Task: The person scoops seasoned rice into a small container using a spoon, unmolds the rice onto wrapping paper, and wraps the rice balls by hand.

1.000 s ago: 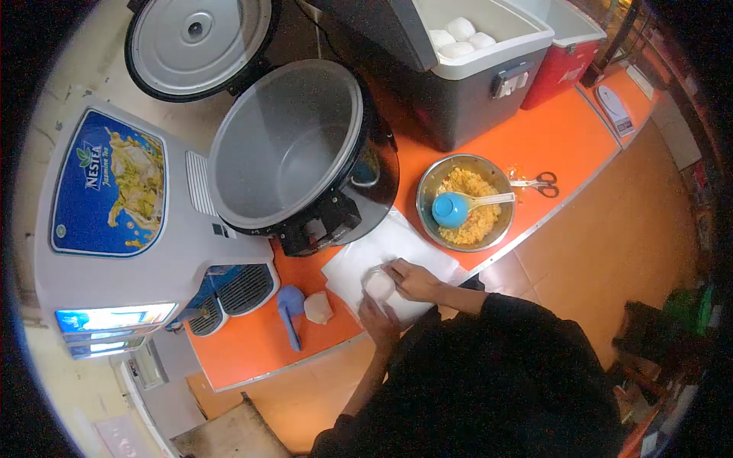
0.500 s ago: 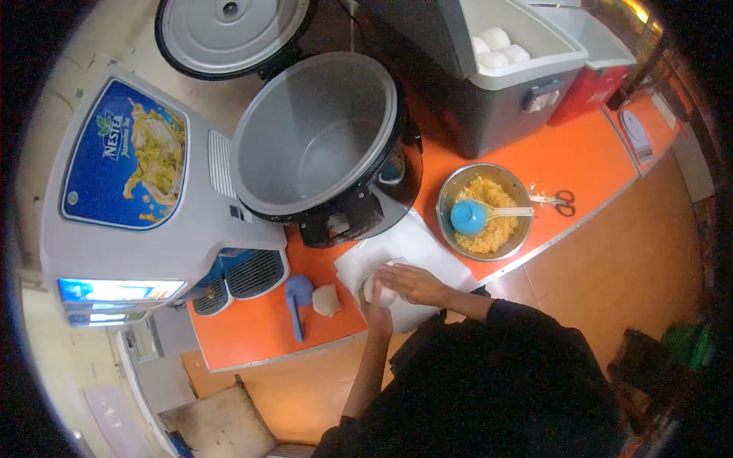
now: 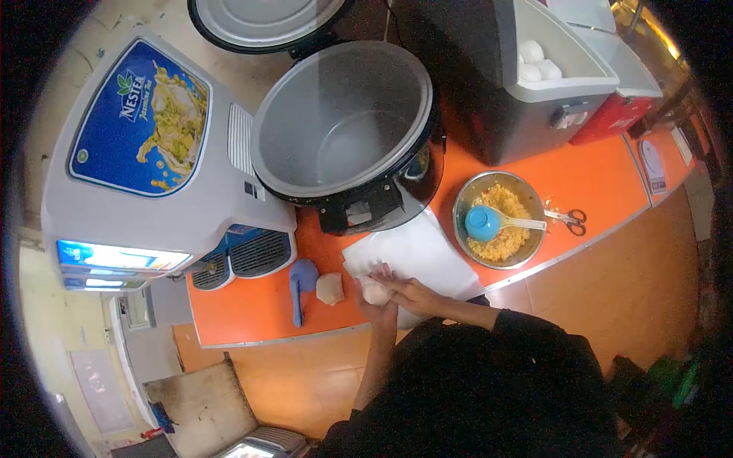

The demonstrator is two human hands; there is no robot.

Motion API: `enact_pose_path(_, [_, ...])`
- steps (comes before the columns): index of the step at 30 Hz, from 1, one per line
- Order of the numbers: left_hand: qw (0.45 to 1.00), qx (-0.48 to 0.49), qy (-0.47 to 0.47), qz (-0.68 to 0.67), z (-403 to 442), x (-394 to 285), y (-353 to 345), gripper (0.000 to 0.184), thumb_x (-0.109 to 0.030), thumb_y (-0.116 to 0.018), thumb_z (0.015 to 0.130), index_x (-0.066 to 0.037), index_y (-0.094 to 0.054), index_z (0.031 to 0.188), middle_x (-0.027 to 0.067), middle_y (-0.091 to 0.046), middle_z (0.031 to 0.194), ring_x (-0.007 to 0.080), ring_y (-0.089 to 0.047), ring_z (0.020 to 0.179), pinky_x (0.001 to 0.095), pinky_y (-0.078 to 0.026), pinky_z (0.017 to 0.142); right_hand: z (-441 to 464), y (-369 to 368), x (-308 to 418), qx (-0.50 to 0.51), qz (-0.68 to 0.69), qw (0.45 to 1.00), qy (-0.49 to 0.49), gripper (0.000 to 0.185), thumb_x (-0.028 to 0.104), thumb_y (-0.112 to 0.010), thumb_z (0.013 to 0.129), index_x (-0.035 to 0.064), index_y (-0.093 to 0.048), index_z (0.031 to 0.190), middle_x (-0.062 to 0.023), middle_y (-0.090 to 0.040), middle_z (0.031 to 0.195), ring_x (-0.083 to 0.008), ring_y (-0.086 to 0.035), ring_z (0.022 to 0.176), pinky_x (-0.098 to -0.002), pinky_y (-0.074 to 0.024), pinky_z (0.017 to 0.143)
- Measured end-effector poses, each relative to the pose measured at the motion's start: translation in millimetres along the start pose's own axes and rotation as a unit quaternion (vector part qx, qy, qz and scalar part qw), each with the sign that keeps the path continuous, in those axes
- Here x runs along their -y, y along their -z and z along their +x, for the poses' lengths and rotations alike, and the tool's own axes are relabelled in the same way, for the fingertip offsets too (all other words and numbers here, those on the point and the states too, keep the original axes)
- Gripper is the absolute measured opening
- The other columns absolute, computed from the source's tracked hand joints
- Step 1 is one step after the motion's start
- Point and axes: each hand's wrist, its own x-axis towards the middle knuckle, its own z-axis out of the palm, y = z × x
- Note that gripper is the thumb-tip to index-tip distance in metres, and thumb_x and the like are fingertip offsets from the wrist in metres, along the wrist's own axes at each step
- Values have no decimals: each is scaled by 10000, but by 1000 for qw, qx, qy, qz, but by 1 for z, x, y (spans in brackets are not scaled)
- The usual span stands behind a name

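Over the near edge of the orange counter, a rounded white wrapped bundle (image 3: 375,293) is held between my two hands. My left hand (image 3: 377,313) cups it from below and the left. My right hand (image 3: 412,296) lies against its right side, fingers bent over it. Just beyond them is a stack of white paper sheets (image 3: 416,252). To the right, a steel bowl (image 3: 463,200) holds yellow rice (image 3: 500,243), a blue cup-shaped scoop (image 3: 482,223) and a white paddle (image 3: 523,223). A beige lump (image 3: 330,288) and a blue scoop-like item (image 3: 303,278) lie left of my hands.
A large open rice cooker (image 3: 343,122) stands behind the paper. A drink dispenser (image 3: 168,206) is at left. An open grey cooler box (image 3: 534,114) at the back right holds several white bundles (image 3: 540,67). Scissors (image 3: 573,221) and a small scale (image 3: 653,168) lie on the right.
The view has shifted, so the counter things sit a little differently in it. My hands have lifted the bundle off the paper towards me, with the left hand now more beneath it.
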Motion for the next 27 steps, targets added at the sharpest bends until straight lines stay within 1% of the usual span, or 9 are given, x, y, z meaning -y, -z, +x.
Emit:
enact_pose_path(3, [999, -25, -46, -3, -3, -14, 16, 379, -401, -580, 890, -71, -586, 1077, 85, -599, 1101, 318, -485, 1222, 438, -379, 1010, -16, -4, -13, 71, 36, 996, -52, 484, 129, -466, 934, 108, -403, 1413, -148, -479, 1386, -311, -479, 1259, -428, -356, 1081])
enact_pose_path(6, [988, -82, -62, 116, 11, -58, 90, 362, -323, -685, 825, -66, -573, 1054, 96, -593, 1069, 297, -550, 1108, 417, -456, 897, -20, 6, -25, 267, -258, 928, 11, 545, 229, -584, 868, 121, -449, 1384, -101, -442, 1418, -289, -440, 1294, -398, -292, 1122])
enact_pose_path(8, [957, -150, -52, 241, 6, -80, 115, 393, -316, -735, 786, -65, -567, 1038, 99, -591, 1058, 295, -573, 1052, 422, -482, 840, -31, 28, -33, 184, -328, 926, 44, 573, 254, -604, 849, 137, -447, 1387, -100, -408, 1443, -290, -403, 1319, -417, -274, 1131])
enact_pose_path(11, [633, -174, -214, 723, -1, -93, 104, 504, -332, -825, 683, -58, -549, 1004, 124, -584, 1008, 301, -592, 926, 429, -493, 730, -35, 49, -23, 114, -409, 905, 28, 656, 357, -646, 809, 197, -426, 1406, -128, -317, 1492, -322, -313, 1367, -478, -252, 1126])
enact_pose_path(13, [527, -145, -243, 801, -2, -95, 82, 655, -392, -861, 605, -29, -522, 1032, 162, -562, 1013, 348, -565, 936, 453, -468, 759, -44, 44, -30, 128, -395, 908, -62, 723, 423, -662, 794, 226, -383, 1431, -165, -273, 1501, -367, -312, 1356, -511, -264, 1098])
enact_pose_path(17, [420, -122, -350, 828, 5, -107, 84, 693, -380, -851, 609, -7, -494, 1070, 207, -537, 1052, 390, -526, 997, 479, -439, 822, -45, 29, -32, 106, -412, 902, -73, 760, 498, -630, 811, 220, -336, 1455, -199, -278, 1489, -391, -326, 1336, -534, -278, 1075])
enact_pose_path(23, [246, -198, -428, 847, -10, -83, 55, 614, -307, -784, 678, 5, -491, 1118, 236, -524, 1094, 404, -497, 1058, 519, -390, 901, -60, 100, -27, -123, -362, 924, 14, 308, 180, -597, 847, 86, -619, 1140, -141, -624, 1158, -318, -561, 1102, -427, -449, 929])
enact_pose_path(25, [99, 29, -447, 888, -9, -65, 72, 503, -270, -715, 738, 6, -509, 1106, 217, -516, 1136, 402, -487, 1071, 522, -366, 937, -72, 157, 16, -178, -436, 872, -131, 310, 151, -626, 760, 65, -622, 1059, -166, -621, 1031, -357, -570, 989, -448, -453, 851])
enact_pose_path(27, [191, 145, -336, 911, -22, -28, 32, 512, -329, -666, 795, -54, -513, 1199, 212, -448, 1278, 401, -419, 1194, 534, -320, 999, -102, 205, -10, -281, -546, 780, -118, 388, 180, -685, 684, 33, -592, 1032, -170, -584, 1045, -366, -520, 1030, -489, -436, 817])
